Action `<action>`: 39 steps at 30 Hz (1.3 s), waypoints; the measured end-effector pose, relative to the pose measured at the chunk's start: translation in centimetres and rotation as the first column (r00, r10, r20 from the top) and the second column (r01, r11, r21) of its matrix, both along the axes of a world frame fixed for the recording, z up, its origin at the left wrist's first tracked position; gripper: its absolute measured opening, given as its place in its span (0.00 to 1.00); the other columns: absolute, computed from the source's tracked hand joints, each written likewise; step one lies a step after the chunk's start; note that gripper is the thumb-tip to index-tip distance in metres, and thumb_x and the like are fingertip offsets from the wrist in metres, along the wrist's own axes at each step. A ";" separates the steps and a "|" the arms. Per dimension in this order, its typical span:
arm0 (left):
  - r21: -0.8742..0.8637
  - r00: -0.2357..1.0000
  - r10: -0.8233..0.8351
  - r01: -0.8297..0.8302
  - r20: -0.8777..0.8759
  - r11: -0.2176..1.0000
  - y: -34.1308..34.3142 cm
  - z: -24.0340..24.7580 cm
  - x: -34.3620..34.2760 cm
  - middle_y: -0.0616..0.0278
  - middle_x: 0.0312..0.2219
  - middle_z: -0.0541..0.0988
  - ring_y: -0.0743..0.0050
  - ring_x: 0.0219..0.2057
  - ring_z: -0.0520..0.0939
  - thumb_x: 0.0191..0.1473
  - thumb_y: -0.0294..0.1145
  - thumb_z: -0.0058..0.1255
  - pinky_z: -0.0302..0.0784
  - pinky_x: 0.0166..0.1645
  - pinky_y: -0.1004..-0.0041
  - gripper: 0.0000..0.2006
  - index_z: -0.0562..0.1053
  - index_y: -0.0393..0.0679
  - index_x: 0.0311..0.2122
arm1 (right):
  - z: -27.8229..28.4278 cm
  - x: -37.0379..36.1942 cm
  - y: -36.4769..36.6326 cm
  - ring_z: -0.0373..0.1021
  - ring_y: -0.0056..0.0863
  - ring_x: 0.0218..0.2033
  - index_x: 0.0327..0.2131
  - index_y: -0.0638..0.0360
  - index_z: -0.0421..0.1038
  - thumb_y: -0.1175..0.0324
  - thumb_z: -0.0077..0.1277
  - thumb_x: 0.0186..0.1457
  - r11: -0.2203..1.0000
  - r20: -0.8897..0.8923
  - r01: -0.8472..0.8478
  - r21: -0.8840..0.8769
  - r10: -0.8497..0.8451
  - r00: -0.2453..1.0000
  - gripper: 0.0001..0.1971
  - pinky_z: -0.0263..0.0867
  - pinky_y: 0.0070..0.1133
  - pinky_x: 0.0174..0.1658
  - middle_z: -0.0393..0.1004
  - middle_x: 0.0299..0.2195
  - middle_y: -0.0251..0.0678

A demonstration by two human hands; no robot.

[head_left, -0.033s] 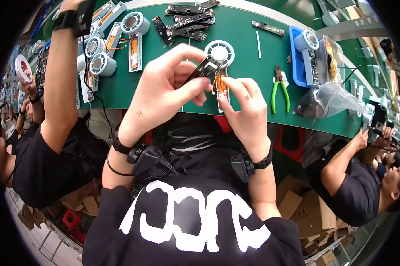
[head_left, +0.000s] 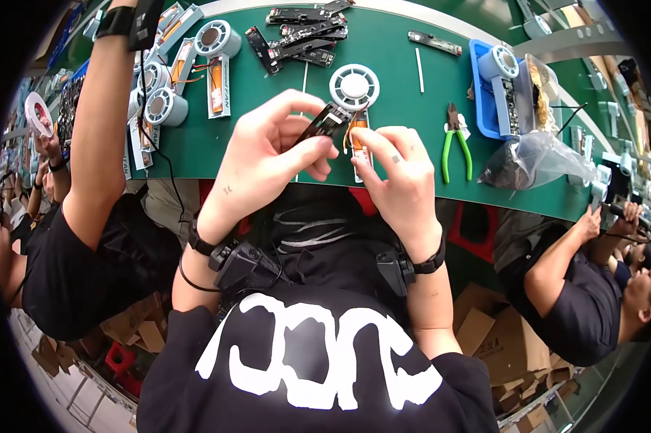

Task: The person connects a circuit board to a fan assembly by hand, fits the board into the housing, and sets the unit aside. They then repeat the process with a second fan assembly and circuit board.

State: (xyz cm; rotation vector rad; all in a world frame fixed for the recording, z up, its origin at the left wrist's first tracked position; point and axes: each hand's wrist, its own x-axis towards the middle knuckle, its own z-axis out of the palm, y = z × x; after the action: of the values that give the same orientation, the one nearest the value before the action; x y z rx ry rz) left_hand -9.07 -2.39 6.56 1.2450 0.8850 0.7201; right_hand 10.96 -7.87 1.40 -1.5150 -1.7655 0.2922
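1. Green-handled cutters (head_left: 456,144) lie on the green surface (head_left: 394,86), handles spread toward the near edge.
2. A blue bin (head_left: 478,101) to their right holds a pale-blue fan (head_left: 500,63).
3. A clear plastic bag (head_left: 552,162) with dark contents sits near the bin.
4. Black circuit boards (head_left: 312,37) are heaped at the far side.
5. A single board (head_left: 435,43) lies well apart from that heap, a thin white stick (head_left: 420,70) near it.
6. Several pale-blue fans (head_left: 165,107) crowd the left.
7. Cardboard boxes (head_left: 509,343) stand below, at right.
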 end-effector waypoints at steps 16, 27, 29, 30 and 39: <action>-0.155 0.988 0.152 -0.150 0.001 0.976 -1.9 -6.6 3.2 0.68 0.28 0.77 0.90 0.18 0.72 0.57 0.24 0.59 0.60 0.19 0.84 0.10 0.74 0.37 0.44 | -1.2 1.1 1.2 0.76 0.26 0.30 0.41 0.57 0.80 0.77 0.68 0.45 0.991 -0.067 -0.132 -0.030 0.130 0.989 0.17 0.72 0.21 0.33 0.80 0.32 0.34; -0.185 0.962 0.265 -0.272 -0.058 0.944 -2.0 -6.5 2.9 0.66 0.28 0.80 0.91 0.17 0.72 0.58 0.25 0.58 0.62 0.18 0.85 0.07 0.77 0.35 0.40 | -0.3 1.3 -0.8 0.77 0.24 0.28 0.44 0.60 0.77 0.79 0.64 0.51 0.997 -0.098 0.007 -0.077 -0.015 0.995 0.16 0.72 0.19 0.32 0.81 0.30 0.36; -0.173 0.941 0.339 -0.336 -0.009 0.926 -1.9 -6.4 2.9 0.65 0.28 0.81 0.90 0.18 0.73 0.59 0.24 0.58 0.64 0.19 0.85 0.06 0.77 0.35 0.40 | 0.0 1.0 -0.9 0.77 0.26 0.27 0.44 0.59 0.77 0.79 0.63 0.51 0.983 -0.195 0.033 -0.180 -0.068 0.979 0.15 0.72 0.21 0.31 0.80 0.29 0.35; -0.167 0.927 0.376 -0.368 0.016 0.915 -1.9 -6.3 2.9 0.64 0.28 0.82 0.90 0.18 0.73 0.59 0.24 0.57 0.65 0.19 0.85 0.05 0.78 0.35 0.40 | 0.0 0.9 -0.9 0.77 0.27 0.27 0.43 0.59 0.77 0.79 0.62 0.51 0.972 -0.240 0.041 -0.231 -0.098 0.966 0.14 0.71 0.22 0.31 0.80 0.29 0.35; 0.112 0.938 0.333 -0.323 -0.091 0.940 -1.7 -6.5 2.3 0.62 0.30 0.83 0.87 0.19 0.75 0.59 0.23 0.58 0.68 0.22 0.84 0.06 0.77 0.34 0.41 | 0.6 -1.3 1.3 0.73 0.26 0.32 0.41 0.53 0.78 0.77 0.63 0.47 0.978 0.302 0.072 0.194 -0.129 0.945 0.15 0.64 0.27 0.46 0.79 0.28 0.27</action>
State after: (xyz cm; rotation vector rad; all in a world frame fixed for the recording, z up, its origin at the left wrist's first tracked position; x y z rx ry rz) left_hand -6.81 -4.14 0.05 1.2430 1.1782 0.9766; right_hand 9.67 -6.57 1.95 -1.5773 -1.8895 -0.1681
